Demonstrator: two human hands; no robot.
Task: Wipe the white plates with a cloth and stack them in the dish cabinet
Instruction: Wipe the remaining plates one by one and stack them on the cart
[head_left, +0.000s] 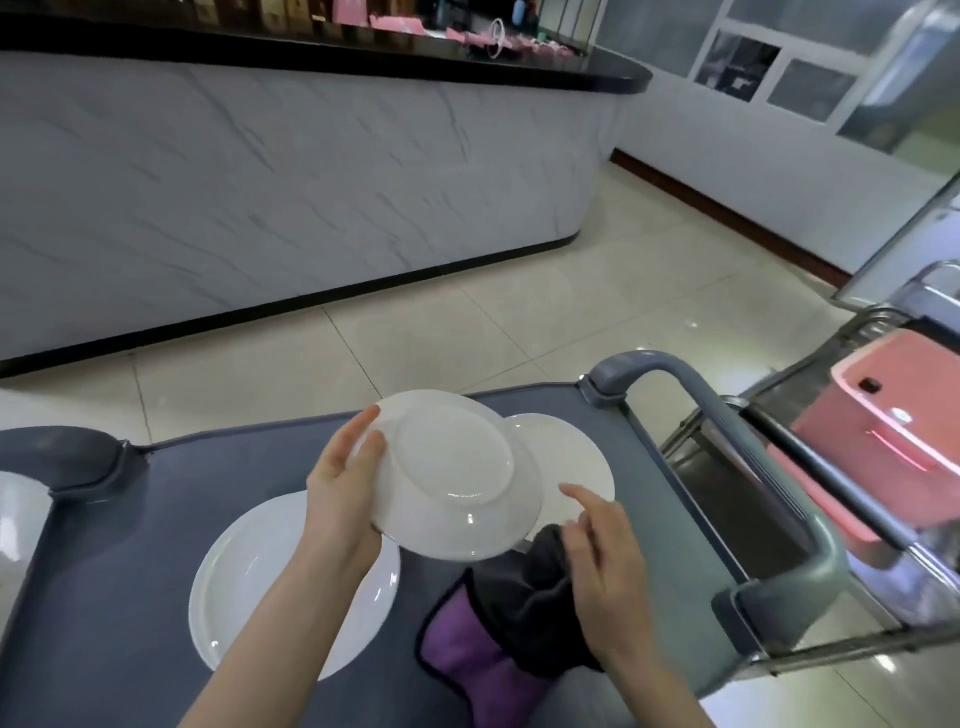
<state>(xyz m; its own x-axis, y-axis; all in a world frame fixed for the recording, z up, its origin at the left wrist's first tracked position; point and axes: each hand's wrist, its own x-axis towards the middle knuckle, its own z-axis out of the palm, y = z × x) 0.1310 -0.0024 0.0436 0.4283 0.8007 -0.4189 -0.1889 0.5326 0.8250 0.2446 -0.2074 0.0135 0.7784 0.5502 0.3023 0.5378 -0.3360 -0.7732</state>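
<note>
My left hand (345, 486) grips the left rim of a white plate (457, 478), held tilted with its underside toward me above the grey cart top (660, 530). My right hand (602, 561) holds a dark grey and purple cloth (498, 623) at the plate's lower right edge, index finger stretched out. A second white plate (576, 462) lies on the cart behind the held one, partly hidden. A third white plate (249, 587) lies on the cart under my left forearm.
The cart has grey handles at the right (727, 431) and far left (78, 452). A pink bin (883, 441) sits in a metal cart on the right. A marble-fronted counter (291, 182) stands ahead across the tiled floor (519, 322).
</note>
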